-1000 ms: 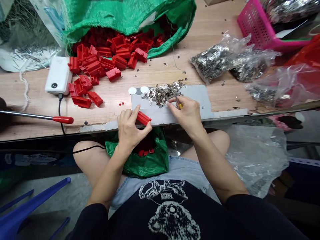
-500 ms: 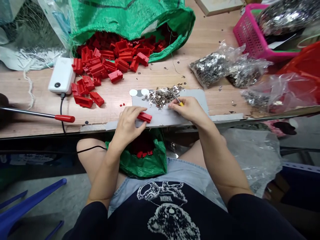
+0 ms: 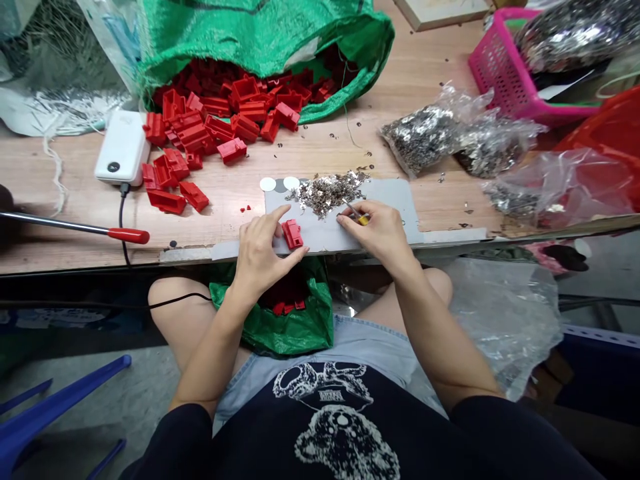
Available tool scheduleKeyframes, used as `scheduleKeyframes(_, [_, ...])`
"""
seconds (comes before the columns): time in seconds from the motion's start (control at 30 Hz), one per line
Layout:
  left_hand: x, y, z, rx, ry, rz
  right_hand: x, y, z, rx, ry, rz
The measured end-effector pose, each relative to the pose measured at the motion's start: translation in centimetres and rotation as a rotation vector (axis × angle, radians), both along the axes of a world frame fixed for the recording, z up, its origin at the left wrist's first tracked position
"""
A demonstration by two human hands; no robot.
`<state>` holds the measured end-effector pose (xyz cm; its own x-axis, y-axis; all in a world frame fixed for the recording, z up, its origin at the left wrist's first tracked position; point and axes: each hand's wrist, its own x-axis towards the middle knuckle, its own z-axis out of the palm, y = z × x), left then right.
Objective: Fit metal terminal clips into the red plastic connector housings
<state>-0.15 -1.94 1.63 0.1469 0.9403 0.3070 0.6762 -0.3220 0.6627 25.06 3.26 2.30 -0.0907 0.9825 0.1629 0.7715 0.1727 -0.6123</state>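
Observation:
A red plastic housing (image 3: 293, 234) lies on the grey board (image 3: 385, 230) at the table's front edge. My left hand (image 3: 257, 250) is around it with thumb and fingers apart. Whether the thumb tip touches its lower corner I cannot tell. In my right hand (image 3: 383, 230) is a small tool with a yellow handle (image 3: 363, 219) and a thin metal shaft, pinched between thumb and fingers. The shaft points up and left toward a heap of small shiny metal pieces (image 3: 327, 192) on the board.
Red housings (image 3: 195, 133) spill from a green woven sack (image 3: 260, 37) at the back. A white power bank (image 3: 120, 150) and a red-tipped lever (image 3: 129, 236) stand left. Bags of metal pieces (image 3: 420, 137) and a pink basket (image 3: 500, 67) are right. A green bag (image 3: 295, 333) rests on my lap.
The red housing has turned from lying lengthwise to a more upright-facing angle. My left fingers have spread away from it. My right hand has shifted slightly downward with the yellow-handled tool.

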Motion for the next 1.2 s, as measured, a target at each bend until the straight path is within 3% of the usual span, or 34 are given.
scheduleKeyframes(0.1, [-0.6,0.3,-0.1,0.031,0.017,-0.006,-0.7,-0.2,0.1,0.060,-0.065,0.034])
scheduleKeyframes(0.2, [-0.9,0.3,-0.3,0.021,0.005,-0.028,-1.1,-0.5,1.2,0.093,-0.274,0.113])
scheduleKeyframes(0.3, [-0.8,0.1,-0.4,0.016,0.024,-0.028,-1.5,-0.7,2.4,0.076,-0.500,0.213])
scheduleKeyframes(0.37, [-0.7,0.1,-0.5,0.016,0.032,-0.019,-1.7,-0.5,2.7,0.042,-0.524,0.303])
scheduleKeyframes(0.5, [-0.6,0.2,-0.6,-0.002,0.011,-0.015,-1.6,0.4,2.1,-0.030,-0.249,0.401])
scheduleKeyframes(0.63, [-0.7,0.3,-0.9,-0.006,-0.008,-0.024,-2.5,-0.2,1.5,-0.155,0.146,0.292])
scheduleKeyframes(0.8, [-0.6,0.2,-1.0,-0.009,-0.003,-0.013,-5.9,-2.4,1.1,-0.408,0.518,0.215])
scheduleKeyframes(0.97, [-0.5,0.1,-0.9,-0.013,-0.011,-0.014,-6.9,-3.2,0.7,-0.361,0.439,0.236])
scheduleKeyframes(1.2, [-0.7,0.1,-1.0,0.000,-0.025,-0.013,-6.1,-2.6,0.2,0.016,0.269,0.457])
